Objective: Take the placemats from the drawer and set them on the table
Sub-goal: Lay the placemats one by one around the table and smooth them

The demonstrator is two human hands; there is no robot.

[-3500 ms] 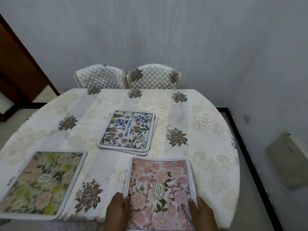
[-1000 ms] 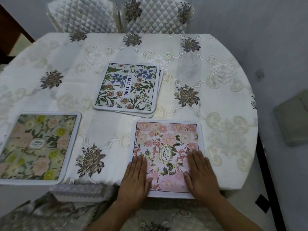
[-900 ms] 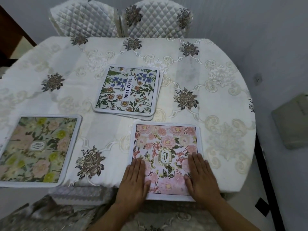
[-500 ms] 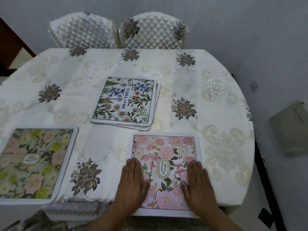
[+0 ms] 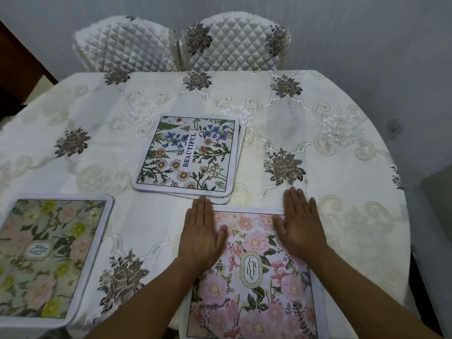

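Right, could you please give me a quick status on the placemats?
Both hands flat and open, left hand, right hand, on the pink placemat. Green placemat laid at left. Stack waiting mid-table. Nothing in the way.

A round table draped in an embroidered cream tablecloth (image 5: 330,148) carries three sets of placemats. A pink floral placemat lettered "GARDEN" (image 5: 252,272) lies at the near edge, right of centre. Flat on its far corners rest the left hand (image 5: 201,237) and the right hand (image 5: 299,227), fingers reaching past its far edge. Just behind it, mid-table, sits a small stack of white-bordered placemats topped by one lettered "BEAUTIFUL" (image 5: 188,155). A green-and-yellow floral placemat (image 5: 49,258) lies at the near left. Two quilted white chairs (image 5: 234,42) stand side by side behind the table.
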